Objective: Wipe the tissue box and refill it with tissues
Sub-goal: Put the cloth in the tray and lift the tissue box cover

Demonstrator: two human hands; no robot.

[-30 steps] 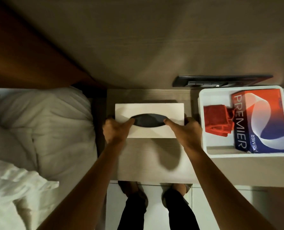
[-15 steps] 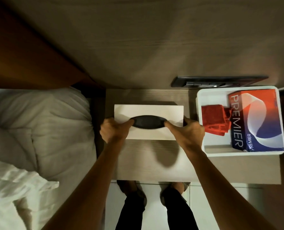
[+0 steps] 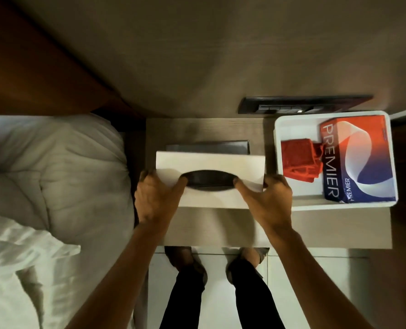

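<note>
The left hand [image 3: 158, 198] and the right hand [image 3: 266, 203] are closed on the two ends of the tissue box cover [image 3: 210, 162], each thumb laid on its top beside the dark oval slot [image 3: 210, 185]. The cover is held over the middle of the surface [image 3: 327, 229], and it appears lifted toward the camera, since a dark flat base [image 3: 209, 147] is exposed just behind it. The slot is seen dark, with no tissue showing through it. By this reading the task is judged to be at its start: the box is being opened, no wiping is shown, and no refill has been placed. Farther off, to the right, a white tray [image 3: 277, 129] is seen holding a folded red cloth [image 3: 296, 160] and a full Premier tissue pack [image 3: 358, 160], both untouched.
</note>
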